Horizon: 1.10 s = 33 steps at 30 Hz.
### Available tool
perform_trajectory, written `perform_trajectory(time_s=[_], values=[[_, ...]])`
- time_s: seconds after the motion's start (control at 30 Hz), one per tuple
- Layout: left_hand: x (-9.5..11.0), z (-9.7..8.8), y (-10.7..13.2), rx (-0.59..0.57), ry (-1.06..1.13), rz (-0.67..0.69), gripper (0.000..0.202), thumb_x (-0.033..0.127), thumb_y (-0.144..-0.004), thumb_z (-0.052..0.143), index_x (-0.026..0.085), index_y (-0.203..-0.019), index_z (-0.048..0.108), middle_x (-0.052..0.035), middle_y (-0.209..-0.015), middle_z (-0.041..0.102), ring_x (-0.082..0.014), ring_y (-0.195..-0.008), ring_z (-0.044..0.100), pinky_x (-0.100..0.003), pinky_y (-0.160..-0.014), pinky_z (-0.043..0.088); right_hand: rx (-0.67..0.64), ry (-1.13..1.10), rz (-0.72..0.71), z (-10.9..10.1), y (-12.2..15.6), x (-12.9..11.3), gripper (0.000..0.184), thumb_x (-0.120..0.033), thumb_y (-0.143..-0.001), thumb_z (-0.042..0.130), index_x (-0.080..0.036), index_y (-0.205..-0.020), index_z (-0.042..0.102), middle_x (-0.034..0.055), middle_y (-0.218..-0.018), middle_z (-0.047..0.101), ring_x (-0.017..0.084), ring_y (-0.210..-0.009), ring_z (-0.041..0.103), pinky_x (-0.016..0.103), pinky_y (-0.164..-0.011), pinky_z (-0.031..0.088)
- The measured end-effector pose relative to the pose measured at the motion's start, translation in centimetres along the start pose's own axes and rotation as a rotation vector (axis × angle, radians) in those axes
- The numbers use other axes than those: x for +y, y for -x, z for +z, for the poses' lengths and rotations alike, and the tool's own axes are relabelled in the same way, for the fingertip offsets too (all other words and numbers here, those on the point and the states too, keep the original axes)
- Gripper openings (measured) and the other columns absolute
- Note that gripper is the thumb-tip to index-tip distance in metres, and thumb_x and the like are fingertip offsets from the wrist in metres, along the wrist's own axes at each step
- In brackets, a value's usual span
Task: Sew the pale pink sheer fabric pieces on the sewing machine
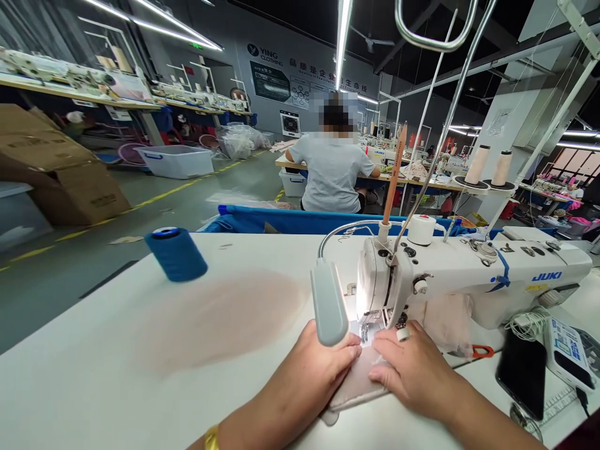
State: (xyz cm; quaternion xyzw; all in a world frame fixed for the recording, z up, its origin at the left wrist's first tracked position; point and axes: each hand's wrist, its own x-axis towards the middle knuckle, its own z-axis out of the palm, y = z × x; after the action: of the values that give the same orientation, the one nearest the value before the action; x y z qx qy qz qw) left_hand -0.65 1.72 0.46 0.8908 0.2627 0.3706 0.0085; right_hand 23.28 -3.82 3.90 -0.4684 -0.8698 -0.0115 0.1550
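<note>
**Forearms [265, 409] stretch toward the sewing machine [462, 269]**

Pale cloth [360, 384] lies before the machine's presser foot [364, 333]. On it, the left hand [321, 357] has its fingers together, pinching or not I cannot tell; the right hand [417, 369] is spread. Probably the cloth is being guided for stitching; next calls for flat, even feeding.

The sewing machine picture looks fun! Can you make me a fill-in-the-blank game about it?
1. The thread cone standing on the table is coloured ____.
2. Big blue letters on the machine spell ____.
3. The tip of the pencil points ____.
4. The left hand and right hand touch the cloth; the phone is nearer the ____ hand.

Missing words: blue, JUKI, up, right.
</note>
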Motion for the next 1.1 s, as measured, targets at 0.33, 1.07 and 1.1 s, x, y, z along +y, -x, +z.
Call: perform_trajectory(time_s=[0.33,1.07,1.1], values=[[-0.9,0.5,0.9,-0.043,0.046,-0.066,0.035,0.022,-0.107,0.045,0.026,-0.107,0.08,-0.007,-0.105,0.081,-0.0268,-0.097,0.071,-0.04,-0.087,0.058,0.019,0.026,0.075,0.5,-0.1,0.5,0.041,-0.053,-0.108,0.072,-0.02,-0.132,0.077,0.0144,-0.12,0.081,0.034,-0.111,0.068,0.044,-0.095,0.058],[4.5,-5.5,-0.3,-0.484,0.197,-0.162,0.011,0.026,-0.09,0.075,0.029,-0.099,0.072,-0.0013,-0.109,0.076,-0.0257,-0.094,0.07,-0.035,-0.083,0.053,0.236,-0.209,-0.29,0.2,0.7,-0.6,0.019,-0.019,-0.109,0.058,-0.021,-0.126,0.068,0.008,-0.126,0.079,0.026,-0.114,0.068,0.039,-0.096,0.054],[4.5,-5.6,-0.6,-0.497,0.215,-0.185,0.011,0.026,-0.094,0.072,0.029,-0.104,0.071,-0.001,-0.109,0.077,-0.0247,-0.095,0.072,-0.034,-0.083,0.054,0.19,-0.197,-0.272,0.2,0.7,-0.6,0.019,-0.017,-0.108,0.058,-0.022,-0.124,0.068,0.0075,-0.122,0.08,0.026,-0.112,0.068,0.039,-0.095,0.054]])
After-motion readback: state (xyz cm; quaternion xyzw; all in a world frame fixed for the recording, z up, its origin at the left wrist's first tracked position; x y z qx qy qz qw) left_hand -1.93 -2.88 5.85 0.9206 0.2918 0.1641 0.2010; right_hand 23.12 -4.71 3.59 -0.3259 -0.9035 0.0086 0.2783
